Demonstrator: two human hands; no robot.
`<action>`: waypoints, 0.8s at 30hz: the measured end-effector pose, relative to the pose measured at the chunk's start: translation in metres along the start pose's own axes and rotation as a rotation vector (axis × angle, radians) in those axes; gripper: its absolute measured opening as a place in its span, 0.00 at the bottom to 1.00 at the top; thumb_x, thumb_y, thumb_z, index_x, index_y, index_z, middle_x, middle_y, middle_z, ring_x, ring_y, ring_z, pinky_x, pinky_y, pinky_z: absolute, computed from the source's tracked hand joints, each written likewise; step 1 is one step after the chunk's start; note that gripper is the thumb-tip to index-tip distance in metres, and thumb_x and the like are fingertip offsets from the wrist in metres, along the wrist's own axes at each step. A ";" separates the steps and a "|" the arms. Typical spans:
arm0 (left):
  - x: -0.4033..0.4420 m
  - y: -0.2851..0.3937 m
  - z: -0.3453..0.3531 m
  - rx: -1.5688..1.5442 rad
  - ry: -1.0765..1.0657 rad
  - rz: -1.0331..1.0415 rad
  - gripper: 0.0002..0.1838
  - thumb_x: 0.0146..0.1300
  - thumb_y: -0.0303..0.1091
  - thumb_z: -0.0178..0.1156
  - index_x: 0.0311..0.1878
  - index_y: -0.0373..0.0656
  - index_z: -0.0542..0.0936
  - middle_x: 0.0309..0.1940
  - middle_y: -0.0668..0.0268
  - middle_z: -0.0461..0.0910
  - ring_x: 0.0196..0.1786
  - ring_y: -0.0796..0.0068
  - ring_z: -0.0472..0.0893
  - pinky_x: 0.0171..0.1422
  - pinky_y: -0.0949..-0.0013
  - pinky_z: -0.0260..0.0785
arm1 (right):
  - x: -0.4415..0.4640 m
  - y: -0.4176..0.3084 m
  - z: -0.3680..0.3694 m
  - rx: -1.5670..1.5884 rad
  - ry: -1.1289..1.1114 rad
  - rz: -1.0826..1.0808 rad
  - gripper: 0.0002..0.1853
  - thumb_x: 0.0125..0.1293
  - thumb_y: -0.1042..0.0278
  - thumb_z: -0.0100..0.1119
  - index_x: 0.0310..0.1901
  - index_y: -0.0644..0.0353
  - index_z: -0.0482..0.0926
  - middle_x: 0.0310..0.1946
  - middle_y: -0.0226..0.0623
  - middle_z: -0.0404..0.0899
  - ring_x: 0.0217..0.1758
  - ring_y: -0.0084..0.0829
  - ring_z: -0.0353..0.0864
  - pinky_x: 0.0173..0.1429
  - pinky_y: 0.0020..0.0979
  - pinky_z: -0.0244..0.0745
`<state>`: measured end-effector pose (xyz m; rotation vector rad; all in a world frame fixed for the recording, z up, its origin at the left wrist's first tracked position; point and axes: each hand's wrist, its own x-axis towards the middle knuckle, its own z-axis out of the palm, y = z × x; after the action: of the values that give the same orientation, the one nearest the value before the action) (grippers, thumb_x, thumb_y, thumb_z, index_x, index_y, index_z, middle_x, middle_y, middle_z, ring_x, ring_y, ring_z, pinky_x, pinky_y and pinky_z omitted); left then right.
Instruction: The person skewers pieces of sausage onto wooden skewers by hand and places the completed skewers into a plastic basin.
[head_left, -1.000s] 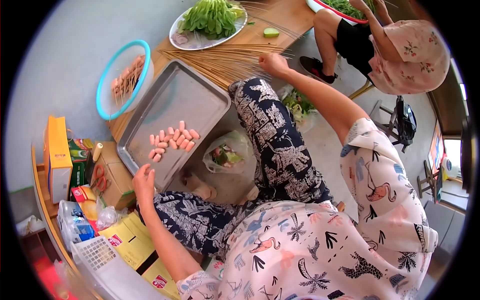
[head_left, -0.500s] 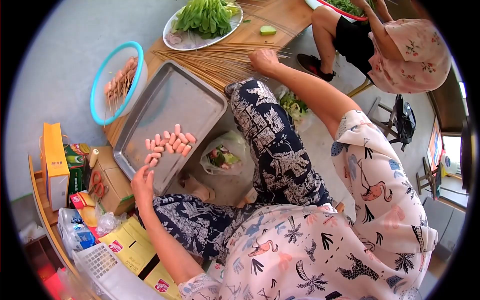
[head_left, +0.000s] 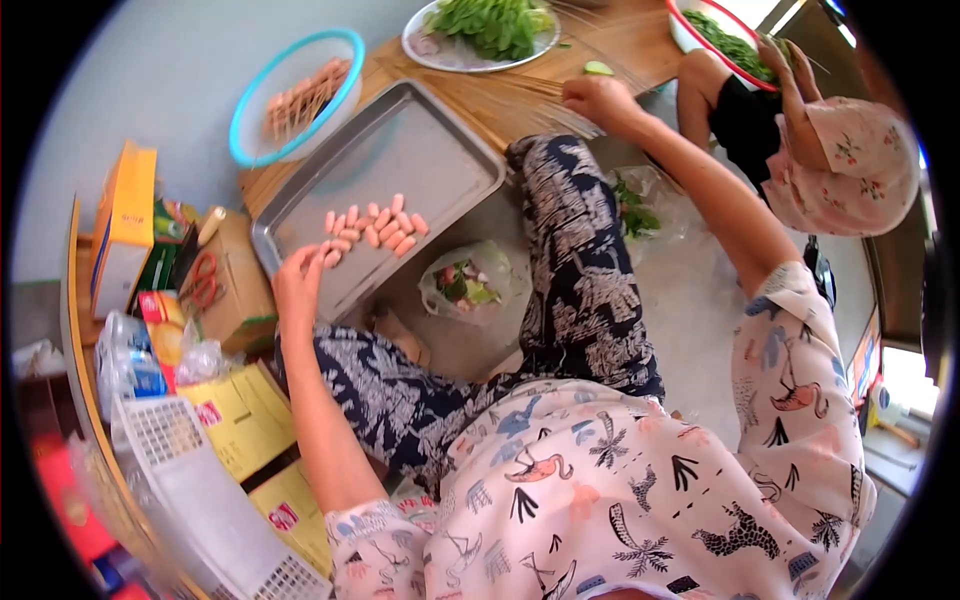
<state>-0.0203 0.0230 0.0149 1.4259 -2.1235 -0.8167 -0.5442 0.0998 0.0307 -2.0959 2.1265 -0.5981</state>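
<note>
Reaching two ways at once, the person I am watching has the left grip [head_left: 297, 288] down at the near end of the metal tray [head_left: 400, 140], fingertips right at the edge of a loose cluster of pink sausages [head_left: 388, 230]. The fingers bend in together, but I cannot tell whether they pinch one or only brush it. The right grip [head_left: 603, 103] is out by the ends of a fan of thin sticks [head_left: 500, 100] on the wooden surface [head_left: 645, 45], near a cut green piece [head_left: 598, 68]; it is curled, and from where I stand I cannot tell if a stick is inside it. To my eye, the left side calls for a light pinch across one sausage at the cluster's edge, leaving its neighbours lying, since such small rounded pieces look ready to roll. On the right, a single stick is best drawn along its own length, so the fan does not tangle. Beyond the tray, a teal-rimmed basin [head_left: 236, 128] holds sausages on sticks, and a plate [head_left: 480, 67] bears leafy greens [head_left: 490, 28].
</note>
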 end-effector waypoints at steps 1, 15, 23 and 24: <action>0.005 -0.013 -0.001 -0.092 0.001 -0.037 0.13 0.64 0.32 0.58 0.48 0.36 0.80 0.35 0.65 0.82 0.29 0.80 0.78 0.34 0.76 0.70 | 0.001 -0.017 -0.011 0.020 0.023 -0.037 0.08 0.58 0.60 0.57 0.33 0.55 0.79 0.28 0.41 0.80 0.34 0.43 0.80 0.39 0.42 0.73; -0.006 0.063 -0.025 -1.249 0.154 -0.066 0.13 0.68 0.37 0.56 0.49 0.37 0.78 0.35 0.65 0.80 0.33 0.77 0.76 0.36 0.74 0.70 | -0.019 -0.214 0.037 0.352 -0.217 -0.439 0.07 0.60 0.63 0.55 0.34 0.55 0.77 0.26 0.38 0.80 0.33 0.44 0.80 0.37 0.41 0.73; 0.024 0.080 0.046 -1.020 0.107 -0.141 0.16 0.66 0.41 0.57 0.47 0.38 0.78 0.42 0.61 0.78 0.36 0.73 0.80 0.39 0.70 0.75 | 0.021 -0.211 0.076 0.814 -0.224 -0.194 0.08 0.66 0.67 0.52 0.41 0.58 0.78 0.20 0.29 0.79 0.23 0.19 0.73 0.29 0.25 0.68; 0.032 0.069 0.062 -0.729 0.143 -0.159 0.15 0.65 0.41 0.58 0.47 0.39 0.79 0.42 0.61 0.78 0.36 0.73 0.80 0.40 0.69 0.75 | 0.028 -0.198 0.080 0.866 -0.241 -0.102 0.08 0.66 0.66 0.52 0.40 0.59 0.79 0.21 0.29 0.79 0.22 0.17 0.72 0.28 0.22 0.67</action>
<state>-0.1183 0.0269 0.0198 1.2011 -1.3854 -1.3277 -0.3327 0.0602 0.0303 -1.6562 1.2776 -0.9865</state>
